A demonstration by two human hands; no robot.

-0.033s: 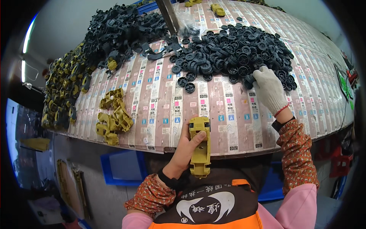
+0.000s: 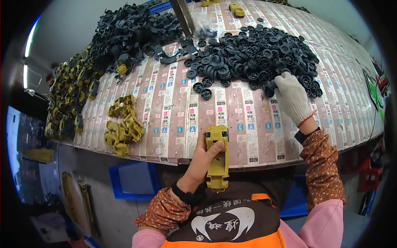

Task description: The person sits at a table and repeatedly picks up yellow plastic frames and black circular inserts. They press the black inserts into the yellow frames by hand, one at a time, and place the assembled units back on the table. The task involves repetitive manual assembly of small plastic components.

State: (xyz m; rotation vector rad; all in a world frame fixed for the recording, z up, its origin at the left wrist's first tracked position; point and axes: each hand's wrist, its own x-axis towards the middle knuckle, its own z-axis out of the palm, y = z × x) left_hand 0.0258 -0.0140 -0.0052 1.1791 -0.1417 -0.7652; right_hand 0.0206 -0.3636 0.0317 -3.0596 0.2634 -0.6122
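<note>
My bare left hand [image 2: 203, 160] is closed around a yellow toy car body [image 2: 217, 163], held lengthwise at the table's front edge with the thumb pressed over it. Black pieces show at both sides of its far end. My right hand [image 2: 292, 96], in a white knit glove, is at the near edge of a heap of black toy wheels [image 2: 264, 56]. Its curled fingers grip a black toy wheel [image 2: 269, 88]; the fingertips are partly hidden behind the glove.
Several yellow car bodies [image 2: 124, 126] lie loose to the left on the patterned table [image 2: 178, 111]. Behind them rise a pile of black plastic parts [image 2: 128, 35] and a heap of yellow-and-black pieces [image 2: 68, 99]. A metal post [image 2: 182, 18] stands at the back. Below is a blue tray [image 2: 134, 181].
</note>
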